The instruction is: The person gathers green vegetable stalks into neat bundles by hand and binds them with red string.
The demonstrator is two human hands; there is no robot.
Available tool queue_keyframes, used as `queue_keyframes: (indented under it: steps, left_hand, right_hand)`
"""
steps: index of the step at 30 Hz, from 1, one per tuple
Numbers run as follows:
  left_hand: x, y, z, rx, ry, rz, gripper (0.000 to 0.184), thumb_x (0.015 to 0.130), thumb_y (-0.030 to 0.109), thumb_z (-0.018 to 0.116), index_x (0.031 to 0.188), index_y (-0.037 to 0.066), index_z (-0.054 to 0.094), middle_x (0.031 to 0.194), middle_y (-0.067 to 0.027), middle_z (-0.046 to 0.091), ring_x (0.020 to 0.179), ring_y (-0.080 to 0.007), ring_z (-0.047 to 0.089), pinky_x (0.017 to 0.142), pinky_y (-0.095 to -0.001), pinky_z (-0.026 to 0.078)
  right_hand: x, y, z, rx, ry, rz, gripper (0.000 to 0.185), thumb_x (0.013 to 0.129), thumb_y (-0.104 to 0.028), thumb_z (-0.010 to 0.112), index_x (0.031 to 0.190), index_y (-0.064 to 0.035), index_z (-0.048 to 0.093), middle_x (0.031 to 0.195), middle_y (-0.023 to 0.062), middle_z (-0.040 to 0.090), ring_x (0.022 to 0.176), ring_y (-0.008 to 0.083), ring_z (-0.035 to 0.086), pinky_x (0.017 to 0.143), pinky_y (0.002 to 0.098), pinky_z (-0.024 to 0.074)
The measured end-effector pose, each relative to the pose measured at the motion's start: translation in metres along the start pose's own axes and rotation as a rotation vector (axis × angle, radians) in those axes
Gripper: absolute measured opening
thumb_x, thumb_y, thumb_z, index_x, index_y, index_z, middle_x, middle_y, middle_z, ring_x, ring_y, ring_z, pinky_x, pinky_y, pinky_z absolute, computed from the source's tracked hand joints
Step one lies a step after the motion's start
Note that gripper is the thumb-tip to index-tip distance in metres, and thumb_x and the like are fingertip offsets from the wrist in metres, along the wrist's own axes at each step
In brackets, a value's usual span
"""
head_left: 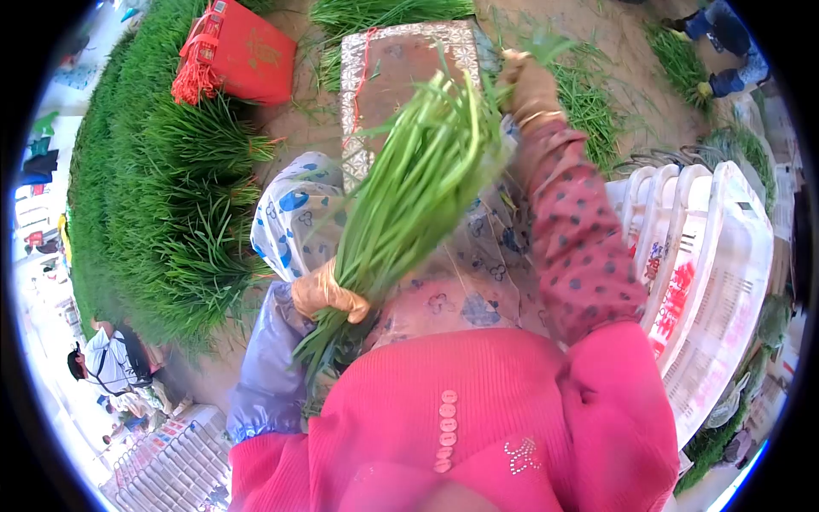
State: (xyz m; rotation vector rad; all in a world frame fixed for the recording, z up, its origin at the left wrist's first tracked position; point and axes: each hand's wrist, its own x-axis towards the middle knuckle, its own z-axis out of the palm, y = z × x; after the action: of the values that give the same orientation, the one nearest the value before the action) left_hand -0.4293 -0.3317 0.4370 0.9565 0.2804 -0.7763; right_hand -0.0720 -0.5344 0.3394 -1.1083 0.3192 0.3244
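Gripping the bunch [418,179] near its leafy end, my left hand [331,292] has its fingers closed around the greens, thumb side toward my body. The leaf tips spill out below that grip, toward my left sleeve [269,363], while most of the length runs from it up and to the right, slanting over my lap and across the near part of the board [414,68]. The pale stem ends fan out at the top, well apart from my left fingers.

My right hand [531,85] is raised just beside the upper right of the bunch, fingers curled. Some green leaf [548,44] shows past its knuckles; blur keeps me from telling whether that hand is clamped on it or touching the stems.

A red string [365,77] lies along the board's left side. Left of that stands the red box [254,58], red ties [194,81] hanging at its end. More greens [183,162] are heaped to my left, and white crates [717,290] stand to my right.
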Motion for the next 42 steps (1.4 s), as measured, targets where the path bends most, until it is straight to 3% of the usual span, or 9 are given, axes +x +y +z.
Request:
queue_keyframes:
  steps: [6, 10, 14, 18, 23, 28, 33, 38, 42]
  left_hand:
    - [-0.017, -0.006, 0.006, 0.053, 0.136, -0.002, 0.047, 0.068, 0.006, 0.075, 0.110, 0.001, 0.054, 0.068, -0.0032, 0.058, 0.053, -0.0147, 0.053, 0.049, -0.0289, 0.038]
    - [-0.012, 0.000, 0.005, 0.103, 0.199, -0.020, 0.038, 0.068, 0.003, 0.070, 0.104, 0.001, 0.057, 0.068, -0.0035, 0.057, 0.053, -0.0152, 0.052, 0.049, -0.0290, 0.038]
    - [-0.010, 0.001, 0.003, 0.279, 0.266, -0.024, 0.043, 0.067, -0.006, 0.069, 0.107, 0.000, 0.056, 0.070, -0.0056, 0.058, 0.054, -0.0176, 0.054, 0.047, -0.0320, 0.041]
    - [-0.014, -0.001, 0.020, 0.029, 0.358, -0.066, 0.048, 0.062, -0.010, 0.068, 0.107, 0.000, 0.056, 0.072, -0.0051, 0.058, 0.056, -0.0166, 0.055, 0.047, -0.0315, 0.042]
    - [-0.013, -0.012, 0.002, 0.185, 0.328, -0.025, 0.049, 0.062, -0.012, 0.066, 0.110, -0.002, 0.055, 0.076, -0.0083, 0.058, 0.057, -0.0186, 0.055, 0.047, -0.0313, 0.042]
    - [-0.023, -0.017, -0.005, 0.088, 0.277, 0.044, 0.054, 0.067, -0.010, 0.066, 0.118, -0.003, 0.051, 0.075, -0.0098, 0.058, 0.055, -0.0194, 0.054, 0.046, -0.0324, 0.042]
    - [-0.026, -0.019, -0.003, 0.099, 0.311, 0.036, 0.059, 0.064, -0.009, 0.066, 0.120, -0.002, 0.050, 0.070, -0.0099, 0.057, 0.054, -0.0202, 0.055, 0.048, -0.0333, 0.042]
    - [-0.010, 0.002, 0.003, 0.107, 0.253, 0.034, 0.059, 0.063, -0.011, 0.070, 0.118, -0.003, 0.052, 0.076, -0.0075, 0.059, 0.057, -0.0173, 0.055, 0.048, -0.0313, 0.043]
    - [-0.007, 0.009, 0.005, 0.082, 0.265, -0.011, 0.057, 0.060, -0.008, 0.073, 0.114, -0.002, 0.056, 0.080, -0.0061, 0.059, 0.063, -0.0163, 0.057, 0.050, -0.0305, 0.044]
  right_hand:
    - [0.003, -0.089, -0.055, 0.195, -0.310, 0.070, 0.018, 0.092, -0.022, 0.055, 0.090, -0.0055, 0.062, 0.065, -0.0046, 0.047, 0.053, 0.0086, 0.041, 0.049, 0.0245, 0.0352]
    - [-0.105, -0.110, 0.006, -0.793, -0.568, -0.109, 0.043, 0.090, -0.032, 0.060, 0.124, -0.0054, 0.053, 0.084, -0.0004, 0.062, 0.061, 0.0053, 0.044, 0.058, 0.0213, 0.0398]
    - [-0.151, -0.067, 0.050, -1.466, -0.668, -0.504, 0.068, 0.077, -0.036, 0.069, 0.132, -0.0040, 0.045, 0.097, 0.0174, 0.067, 0.085, 0.0323, 0.064, 0.082, 0.0378, 0.0497]
    - [-0.130, -0.035, 0.043, -1.373, -0.583, -0.506, 0.057, 0.074, -0.032, 0.068, 0.123, -0.0045, 0.055, 0.095, 0.0232, 0.065, 0.089, 0.0370, 0.063, 0.081, 0.0407, 0.0491]
    - [-0.092, -0.032, 0.033, -0.926, -0.412, -0.252, 0.026, 0.076, -0.018, 0.076, 0.098, -0.0047, 0.070, 0.071, -0.0018, 0.062, 0.062, 0.0058, 0.054, 0.059, 0.0239, 0.0447]
    - [-0.053, -0.099, 0.010, -0.619, -0.099, -0.202, 0.010, 0.077, -0.009, 0.073, 0.080, -0.0015, 0.067, 0.075, 0.0074, 0.066, 0.068, 0.0138, 0.062, 0.059, 0.0282, 0.0488]
    - [-0.049, -0.142, -0.035, -1.114, 0.156, -0.647, 0.016, 0.081, -0.015, 0.072, 0.090, -0.0032, 0.067, 0.076, 0.0056, 0.065, 0.063, 0.0119, 0.057, 0.054, 0.0275, 0.0435]
    - [-0.107, -0.099, -0.015, -1.056, -0.477, -0.284, 0.063, 0.076, -0.020, 0.076, 0.133, -0.0051, 0.052, 0.119, 0.0128, 0.061, 0.088, 0.0151, 0.060, 0.079, 0.0303, 0.0497]
    - [-0.120, -0.033, -0.002, -1.023, -0.651, -0.395, 0.051, 0.074, -0.025, 0.074, 0.120, -0.0085, 0.060, 0.103, 0.0201, 0.066, 0.093, 0.0271, 0.065, 0.083, 0.0366, 0.0492]
